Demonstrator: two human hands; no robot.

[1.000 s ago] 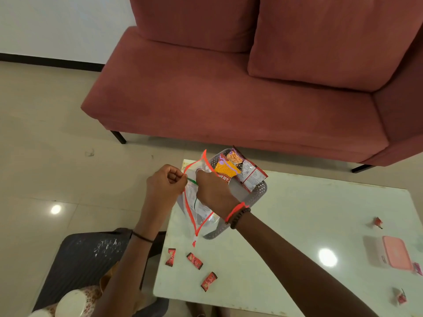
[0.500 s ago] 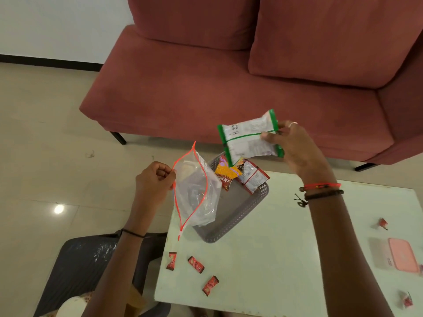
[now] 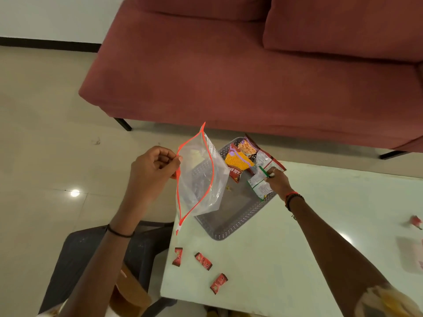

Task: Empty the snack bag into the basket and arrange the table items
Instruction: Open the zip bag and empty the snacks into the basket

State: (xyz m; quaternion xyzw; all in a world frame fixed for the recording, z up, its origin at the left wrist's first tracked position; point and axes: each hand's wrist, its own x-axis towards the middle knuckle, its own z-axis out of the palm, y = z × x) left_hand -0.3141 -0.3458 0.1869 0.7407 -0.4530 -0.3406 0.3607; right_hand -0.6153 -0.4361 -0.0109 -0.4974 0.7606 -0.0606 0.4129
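My left hand (image 3: 152, 168) pinches the orange zip edge of a clear snack bag (image 3: 199, 179), which hangs open above the left end of the grey perforated basket (image 3: 231, 213). My right hand (image 3: 278, 180) rests at the basket's right rim, fingers closed on a white and green snack packet (image 3: 259, 185) lying in the basket. A yellow and red snack pack (image 3: 237, 163) and a red and white pack (image 3: 258, 154) lie at the basket's far end. The bag looks nearly empty.
The basket stands on a white table (image 3: 286, 259). Three red candies (image 3: 202, 264) lie near its front left corner, another wrapped candy (image 3: 415, 221) and a pink box (image 3: 412, 257) at the right. A red sofa (image 3: 251, 76) is behind, a dark chair (image 3: 96, 259) at the left.
My right hand drew the white and green packet out of the bag, lifted it, then brought it down into the basket. My left hand kept holding the bag.
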